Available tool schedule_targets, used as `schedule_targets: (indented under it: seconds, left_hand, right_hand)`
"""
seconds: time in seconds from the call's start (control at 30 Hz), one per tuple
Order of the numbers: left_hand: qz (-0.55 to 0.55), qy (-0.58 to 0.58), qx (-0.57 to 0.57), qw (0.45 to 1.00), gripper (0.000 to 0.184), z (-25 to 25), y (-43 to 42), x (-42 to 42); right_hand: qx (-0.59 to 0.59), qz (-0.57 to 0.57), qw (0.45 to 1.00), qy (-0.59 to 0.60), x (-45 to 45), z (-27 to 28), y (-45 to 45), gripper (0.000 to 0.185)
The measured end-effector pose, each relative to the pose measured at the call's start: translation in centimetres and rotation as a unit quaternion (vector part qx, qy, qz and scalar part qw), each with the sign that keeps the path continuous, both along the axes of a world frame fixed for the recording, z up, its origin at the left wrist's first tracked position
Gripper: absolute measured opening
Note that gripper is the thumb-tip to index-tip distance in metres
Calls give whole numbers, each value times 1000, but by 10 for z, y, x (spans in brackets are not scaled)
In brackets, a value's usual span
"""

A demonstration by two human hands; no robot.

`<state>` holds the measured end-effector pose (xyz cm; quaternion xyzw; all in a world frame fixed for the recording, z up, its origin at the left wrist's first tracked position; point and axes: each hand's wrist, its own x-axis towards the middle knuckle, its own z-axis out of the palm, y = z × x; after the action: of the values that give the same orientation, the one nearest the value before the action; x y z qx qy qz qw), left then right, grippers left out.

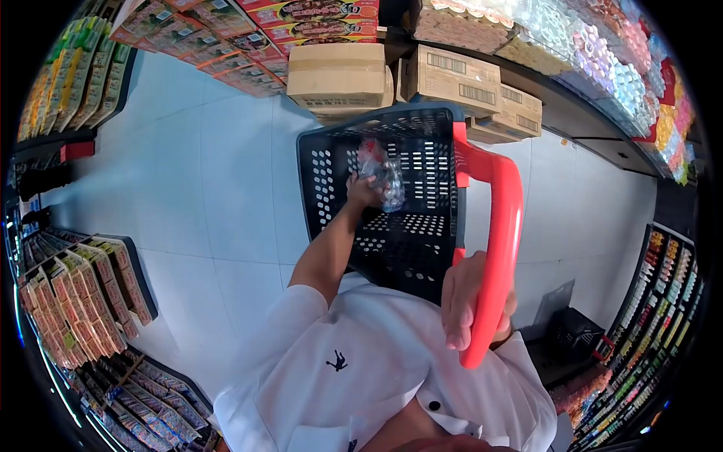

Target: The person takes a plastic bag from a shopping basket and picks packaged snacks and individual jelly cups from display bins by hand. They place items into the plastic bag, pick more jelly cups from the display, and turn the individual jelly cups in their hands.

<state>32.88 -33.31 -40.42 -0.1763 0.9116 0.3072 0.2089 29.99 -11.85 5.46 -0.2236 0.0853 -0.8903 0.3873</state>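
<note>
A black perforated shopping basket (321, 143) with a raised red handle (509, 218) stands in front of my body. My left hand (361, 192) reaches inside it, fingers closed on a clear plastic bag (389, 182) with red at its upper end. The bag's contents are too small to make out. On the lower part of the handle, my right hand (465, 294) is wrapped round the red bar, its thumb side partly hidden.
Cardboard boxes (335, 71) stand just beyond the basket, beside stacked red packages (218, 41). Shelves of packaged goods (71, 301) line the left. More shelves (651, 301) are at the right, near another black basket (576, 331) on the pale tiled floor (226, 173).
</note>
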Motion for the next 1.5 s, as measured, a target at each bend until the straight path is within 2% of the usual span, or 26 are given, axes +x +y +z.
schedule_targets:
  seconds: [0.1,0.13,0.17,0.23,0.27,0.37,0.47,0.53,0.57,0.6,0.7,0.77,0.83,0.87,0.97,1.0,1.1,1.17,1.23,1.27,1.37,1.43,1.5]
  left_hand:
    - [49,38,84,995,55,-36,-18,7]
    - [51,71,30,996,51,-38,-15,10]
    - [103,68,166,978,49,-40,-20,9]
    - [204,58,425,880,45,-64,-28,8]
    - [216,77,385,894,40,-70,-27,7]
    - [195,48,394,897,36,-37,-37,3]
    - [182,-36,290,939,33,-16,-34,-1]
    - [97,31,109,989,35,-11,-20,6]
    - [54,66,16,996,36,-11,-14,4]
    - [68,45,56,995,40,-12,-10,1]
    - [-86,-39,83,992,45,-31,-5,-20]
    - [-60,-76,139,986,44,-1,-3,-25]
    - [-38,-117,174,977,40,10,-5,-26]
    - [-48,-89,179,979,29,18,-6,-27]
    - [-54,22,242,969,31,-29,-19,-7]
    - [-44,83,283,954,25,-10,-22,-3]
    - [-32,18,208,977,23,30,-26,-7]
    - [-13,28,222,975,19,41,-27,-1]
    - [29,26,243,969,18,77,-22,4]
    - [13,80,233,969,17,99,-20,5]
    - [18,123,230,965,20,160,-19,2]
    - [-3,165,213,963,17,183,-25,6]
    - [-24,213,203,955,18,198,-33,12]
  right_hand:
    - [-24,26,998,54,0,4,5,46]
    - [-31,31,997,59,-1,7,5,45]
    - [-36,36,997,65,-3,6,4,45]
    - [-43,46,995,76,-5,3,3,44]
    - [-46,51,995,78,-4,3,2,43]
    - [-50,11,998,29,6,2,-2,42]
    - [-23,55,997,41,3,4,-2,41]
    - [-24,63,997,36,1,6,-4,39]
    - [-26,68,997,35,-1,7,-5,39]
    - [-17,61,997,33,0,8,-6,38]
    - [19,48,998,41,1,11,-7,38]
    - [48,48,996,64,1,10,-8,39]
    - [60,28,997,35,3,9,-8,40]
    - [65,18,997,24,1,8,-7,41]
    - [0,29,1000,10,-6,-5,-5,38]
    - [2,16,1000,24,-10,-6,-3,38]
    - [-10,17,999,48,-23,-12,0,39]
    - [-7,3,999,39,-25,-18,1,40]
    - [4,-21,1000,9,-21,-22,2,39]
    - [17,-28,999,-3,-21,-22,2,38]
    - [55,-50,997,-21,-21,-25,3,38]
    - [74,-61,995,-2,-26,-32,5,40]
    - [163,-76,984,8,-27,-33,12,43]
